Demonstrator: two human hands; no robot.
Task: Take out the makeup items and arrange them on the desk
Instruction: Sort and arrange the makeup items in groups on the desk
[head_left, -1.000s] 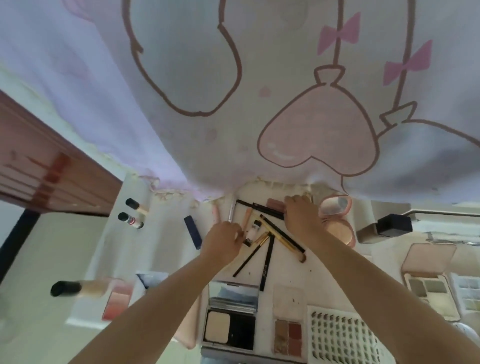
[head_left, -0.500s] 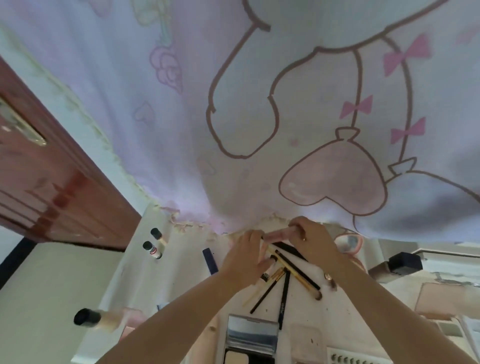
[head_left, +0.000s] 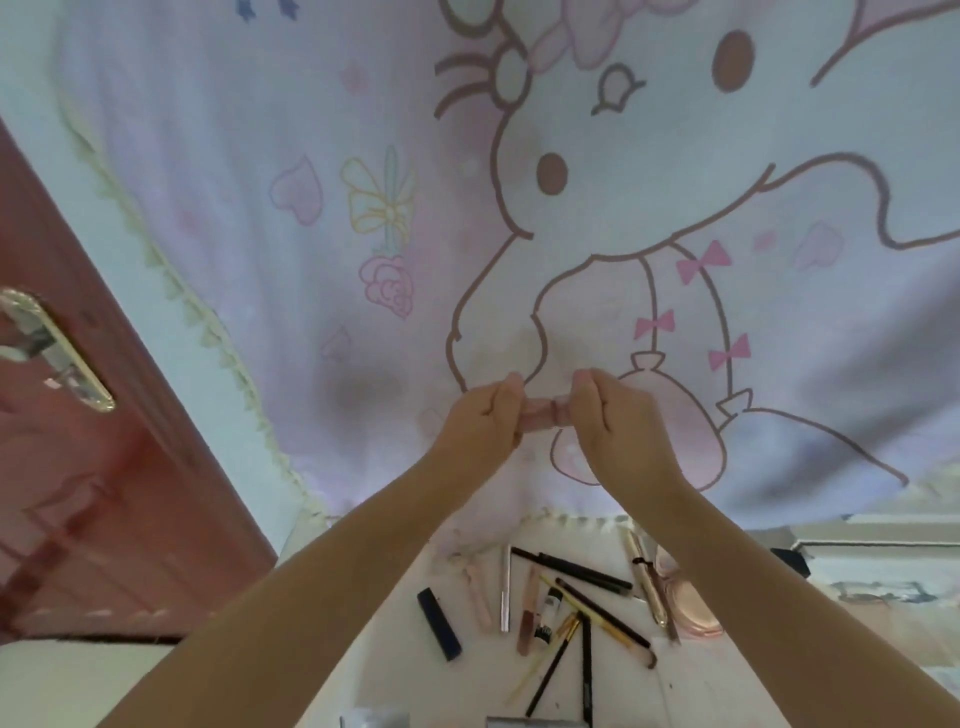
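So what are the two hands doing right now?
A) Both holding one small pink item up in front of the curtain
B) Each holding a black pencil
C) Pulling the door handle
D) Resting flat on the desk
A: the left hand and right hand each pinch an end of the small pink item, raised above the desk.

Above the bench: both hands, left hand (head_left: 485, 423) and right hand (head_left: 613, 423), are raised in front of the curtain (head_left: 322, 218) with a small pink tube (head_left: 540, 422) between them; open air beneath the forearms
Bench middle: pencils and brushes (head_left: 576, 608) lie crossed and crowded; no bare gap among them
Bench left: a dark blue stick (head_left: 439, 617) lies alone; bare bench (head_left: 384, 649) beside it
Bench right: pink compact (head_left: 693, 605) near the edge
Far left: door (head_left: 78, 467) stands close to the bench side
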